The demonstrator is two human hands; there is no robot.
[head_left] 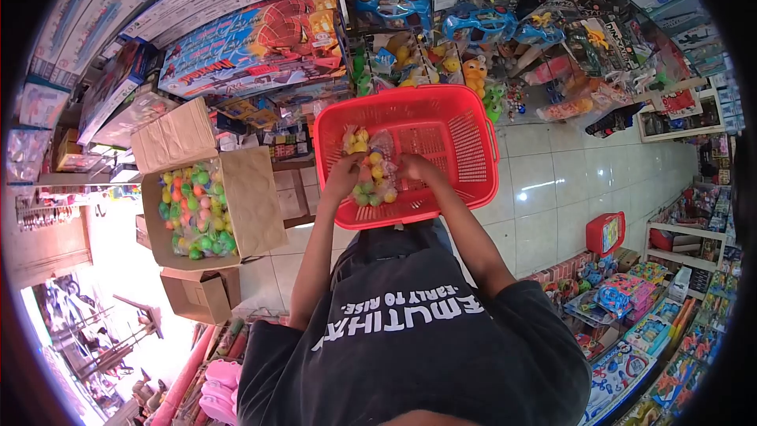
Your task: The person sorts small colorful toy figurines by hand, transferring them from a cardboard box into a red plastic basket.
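A red plastic basket [471,159] rests in front of me on my lap. Both hands are inside it. My left hand [344,174] and my right hand [419,166] grip a clear bag of small yellow, green and orange toys [372,186] from either side. A second clear bag of yellow toys [356,140] lies deeper in the basket, just beyond my left hand.
An open cardboard box [251,203] full of colourful bagged toys stands to the left, with a smaller box [202,293] below it. Boxed toys and hanging dinosaur packs [394,0] fill the shelves ahead. White floor tiles [568,181] lie to the right, with low toy racks [631,300] beyond.
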